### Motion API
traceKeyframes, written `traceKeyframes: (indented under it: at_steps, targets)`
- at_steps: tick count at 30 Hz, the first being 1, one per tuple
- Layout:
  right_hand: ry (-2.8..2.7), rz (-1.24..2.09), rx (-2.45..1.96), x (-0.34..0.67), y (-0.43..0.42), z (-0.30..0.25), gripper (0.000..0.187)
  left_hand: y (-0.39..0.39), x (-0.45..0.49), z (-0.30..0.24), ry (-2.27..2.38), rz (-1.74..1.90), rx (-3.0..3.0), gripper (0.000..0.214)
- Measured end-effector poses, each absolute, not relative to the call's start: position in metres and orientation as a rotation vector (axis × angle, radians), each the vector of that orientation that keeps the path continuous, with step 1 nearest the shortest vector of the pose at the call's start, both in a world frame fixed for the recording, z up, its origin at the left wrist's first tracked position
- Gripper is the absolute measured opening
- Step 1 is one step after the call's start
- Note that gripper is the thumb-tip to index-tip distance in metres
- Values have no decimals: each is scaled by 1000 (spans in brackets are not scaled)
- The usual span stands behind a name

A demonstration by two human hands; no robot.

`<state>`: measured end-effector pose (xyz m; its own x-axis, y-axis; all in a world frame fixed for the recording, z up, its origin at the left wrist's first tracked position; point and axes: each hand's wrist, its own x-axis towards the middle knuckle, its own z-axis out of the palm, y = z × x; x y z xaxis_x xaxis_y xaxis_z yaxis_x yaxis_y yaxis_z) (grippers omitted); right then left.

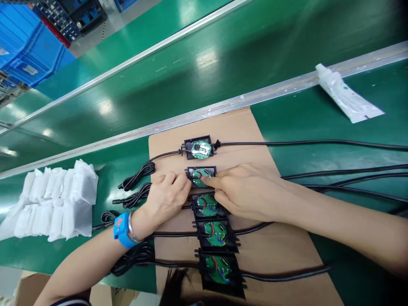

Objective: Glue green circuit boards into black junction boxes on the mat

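Several black plastic cases with green circuit boards form a column on a cardboard sheet [178, 144]. My right hand [248, 191] is at the second case [211, 170] from the top. Its index finger is stretched onto that case's circuit board [198, 173], with the other fingers bent. My left hand [170, 193] is closed at the same case's left end; whatever its curled fingers hold is hidden. Above lies a case [188, 154] whose round board [201, 149] sits tilted on top. Below my hands are three more cases, including the bottom case [223, 287], with red and blue wires showing.
Coiled black cables [138, 176] lie left of the cardboard, and long black cables [318, 143] run right. White wrapped packs [59, 202] stand at the left. A white tube [347, 95] rests by the metal rail [223, 108]. Blue bins [35, 55] are at the far left.
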<state>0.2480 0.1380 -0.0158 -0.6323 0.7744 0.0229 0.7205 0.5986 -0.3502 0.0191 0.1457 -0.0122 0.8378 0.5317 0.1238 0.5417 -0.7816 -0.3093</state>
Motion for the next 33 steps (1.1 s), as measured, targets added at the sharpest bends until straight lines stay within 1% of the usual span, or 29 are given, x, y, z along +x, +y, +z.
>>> traceKeyframes:
  at_steps: [6, 10, 14, 16, 19, 22, 26, 29, 33]
  targets:
    - [-2662, 508, -1289, 247, 137, -14, 29, 138, 20, -5, -858, 97, -2664, 21]
    - [-2649, 609, -1308, 249, 136, -12, 31, 145, 24, 5, -1067, -104, -2837, 16]
    - [-2627, 749, -1365, 259, 139, -6, 34, 155, 30, -1, -879, -218, -3125, 16]
    - [-2578, 853, -1398, 265, 141, -4, 30, 158, 29, -7, -838, -251, -3183, 16]
    - [-2506, 938, -1407, 271, 142, -4, 16, 159, 25, -13, -822, -244, -3212, 16]
    - [-2510, 836, -1434, 273, 140, -5, 9, 158, 22, -15, -767, -180, -3234, 20]
    - [-2600, 610, -1285, 270, 138, -12, 16, 156, 23, -17, -789, -230, -3250, 21]
    - [-2458, 445, -1195, 265, 136, -25, 22, 157, 24, -19, -814, -277, -3274, 19]
    - [-2318, 439, -1186, 264, 134, -42, 22, 157, 25, -18, -815, -312, -3285, 17]
